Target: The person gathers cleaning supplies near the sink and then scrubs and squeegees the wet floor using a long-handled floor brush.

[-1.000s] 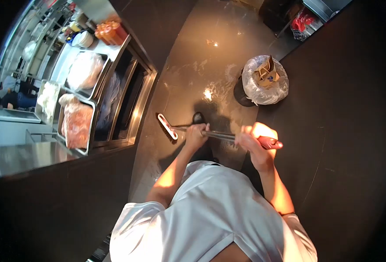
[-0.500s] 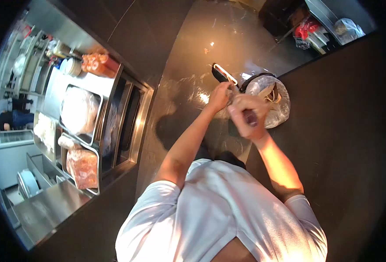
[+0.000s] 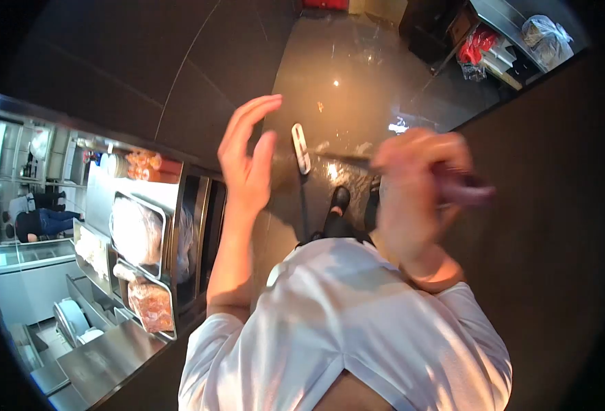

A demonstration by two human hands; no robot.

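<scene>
My left hand (image 3: 248,154) is raised at left of centre, holding nothing, with its fingers extended and thumb apart. My right hand (image 3: 415,198), smeared by motion, is wrapped round a purplish, tube-like handle (image 3: 465,190) whose rounded end sticks out to the right. Whatever the handle joins is hidden by the hand. Between my hands, lower down over the floor, a narrow white bar (image 3: 301,148) with a dark slot stands out; its kind is unclear.
Wet, shiny floor (image 3: 343,61) runs ahead, with my dark shoe (image 3: 341,198) below. At left, a steel counter holds a tray of bagged meat (image 3: 150,307) and a tray of pale food (image 3: 137,229). Two people (image 3: 42,219) are farther off. Bags (image 3: 548,40) lie on a shelf upper right.
My hands have come apart: the left moved left and opened, the right moved right with the handle. The clear plastic bag near my right hand is out of sight. The view has shifted.
</scene>
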